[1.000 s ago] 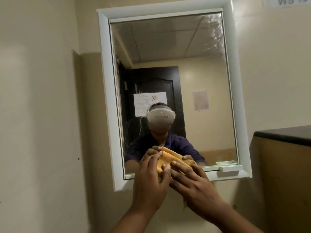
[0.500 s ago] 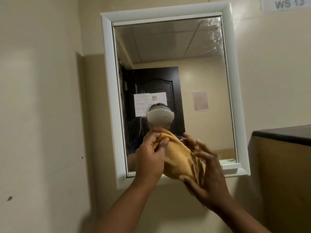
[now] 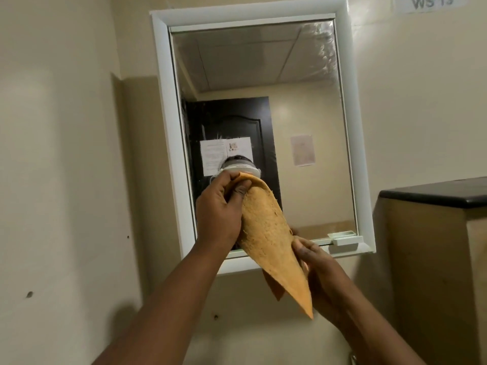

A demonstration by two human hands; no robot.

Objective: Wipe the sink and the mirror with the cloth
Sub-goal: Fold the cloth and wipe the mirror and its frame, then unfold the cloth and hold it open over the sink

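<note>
The orange cloth hangs stretched before the lower left part of the white-framed mirror.

Left hand: you are raising it high, fingers curling in a pinch.
Right hand: you are holding it lower, fingers gripping.

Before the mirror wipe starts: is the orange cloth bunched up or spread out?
Mostly spread: the orange cloth hangs as a long sheet, left hand gripping its top, right hand holding its lower edge.
</note>
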